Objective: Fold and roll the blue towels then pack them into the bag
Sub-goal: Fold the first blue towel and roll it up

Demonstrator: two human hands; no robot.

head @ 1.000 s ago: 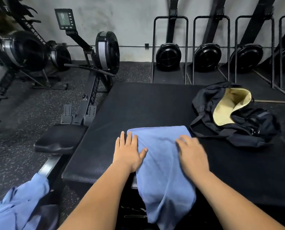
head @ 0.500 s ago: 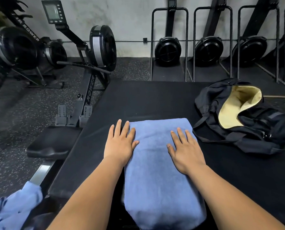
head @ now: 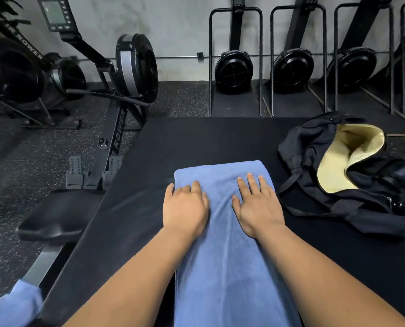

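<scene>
A blue towel (head: 222,256), folded into a long strip, lies on the black mat (head: 196,138) and runs from mid-frame toward me. My left hand (head: 185,206) rests on its left edge with the fingers somewhat bent, their tips pressing into the cloth. My right hand (head: 255,208) lies flat on the right half, fingers straight. To the right of the towel sits the black bag (head: 314,142), open, with its pale yellow lining (head: 347,156) showing. A second blue towel (head: 12,308) lies crumpled at the lower left, off the mat.
A rowing machine (head: 116,128) with its black seat (head: 55,218) stands just left of the mat. More rowers (head: 234,69) are stored upright along the back wall. The floor is speckled black rubber (head: 19,161).
Both hands have slid inward and toward me over the towel. The left hand has moved from its edge onto the cloth, and its fingers have gone from flat to bent.
</scene>
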